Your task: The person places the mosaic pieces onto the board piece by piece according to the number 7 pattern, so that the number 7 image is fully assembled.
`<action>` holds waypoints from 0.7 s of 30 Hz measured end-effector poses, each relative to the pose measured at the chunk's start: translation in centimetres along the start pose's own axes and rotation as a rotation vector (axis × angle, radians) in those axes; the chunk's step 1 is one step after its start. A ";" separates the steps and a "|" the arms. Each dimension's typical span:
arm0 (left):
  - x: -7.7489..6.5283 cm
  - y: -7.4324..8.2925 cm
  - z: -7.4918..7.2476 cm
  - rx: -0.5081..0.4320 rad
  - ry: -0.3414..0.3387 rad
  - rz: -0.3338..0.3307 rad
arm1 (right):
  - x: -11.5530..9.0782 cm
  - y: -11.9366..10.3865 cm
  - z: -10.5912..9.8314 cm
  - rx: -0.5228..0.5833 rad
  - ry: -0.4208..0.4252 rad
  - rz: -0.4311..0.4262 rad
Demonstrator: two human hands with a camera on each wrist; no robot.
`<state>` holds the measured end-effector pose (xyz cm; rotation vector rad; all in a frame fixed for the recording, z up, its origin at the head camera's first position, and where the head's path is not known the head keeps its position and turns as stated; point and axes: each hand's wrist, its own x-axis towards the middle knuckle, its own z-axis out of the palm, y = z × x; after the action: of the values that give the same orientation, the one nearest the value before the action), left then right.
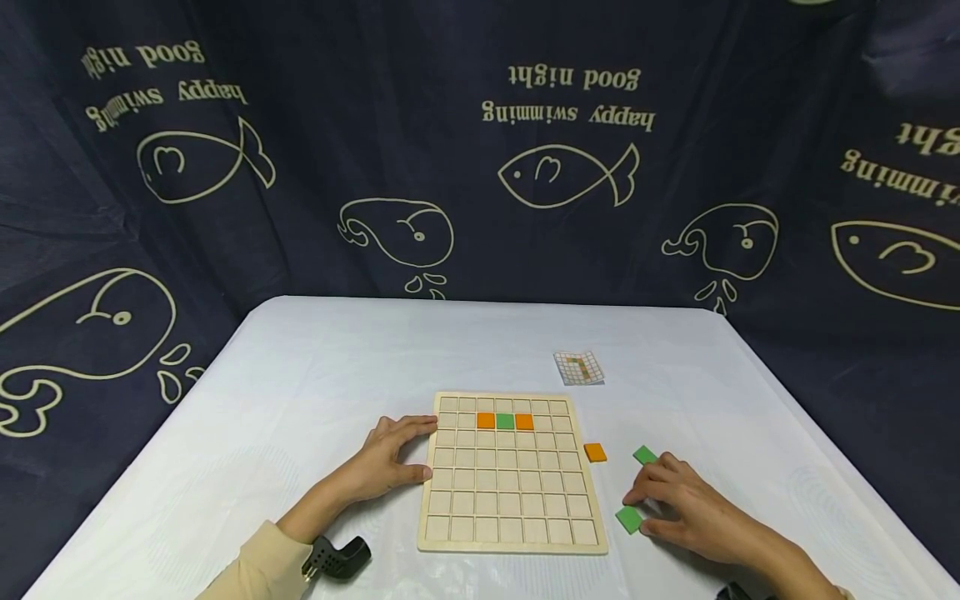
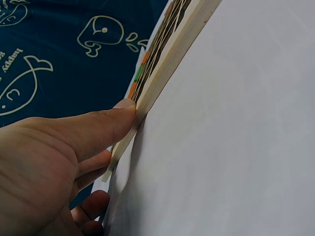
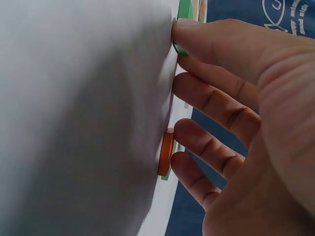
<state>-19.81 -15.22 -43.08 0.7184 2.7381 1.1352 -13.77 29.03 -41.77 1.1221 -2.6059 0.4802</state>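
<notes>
A wooden grid board (image 1: 512,548) lies on the table, with a row of orange, green and orange tiles set in its upper part. My left hand (image 1: 386,460) rests against the board's left edge, thumb and fingers extended; the left wrist view shows the thumb (image 2: 106,125) pressing that edge. To the right of the board, my right hand (image 1: 693,508) pinches a green tile (image 1: 628,520) between thumb and index finger at table level. Another green tile (image 1: 644,454) lies just beyond its fingers. By the ring and little fingers stands an orange tile (image 3: 166,153) in the right wrist view.
A loose orange tile (image 1: 595,452) lies close beside the board's right edge. Behind the board is a small card (image 1: 579,368) printed with a coloured grid pattern. The white table (image 1: 375,350) meets a dark curtain (image 1: 465,150) with fish drawings.
</notes>
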 end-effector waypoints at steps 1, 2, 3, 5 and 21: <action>0.0 0.0 0.0 0.000 0.001 0.000 | 0.0 0.0 0.0 0.000 0.002 -0.001; 0.0 0.0 0.0 -0.001 0.002 -0.003 | 0.0 0.0 0.0 0.000 0.002 -0.001; 0.0 0.0 0.0 -0.001 0.003 -0.004 | 0.0 0.0 0.0 0.000 0.004 -0.001; 0.0 0.0 0.0 -0.004 0.003 -0.011 | 0.0 0.0 0.0 -0.001 0.005 0.000; -0.1 0.0 0.0 -0.011 0.004 -0.008 | 0.7 -0.8 -0.3 0.004 -0.047 0.232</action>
<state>-19.77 -15.26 -43.03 0.7036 2.7332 1.1504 -13.59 28.18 -41.07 0.8455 -2.7923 0.5121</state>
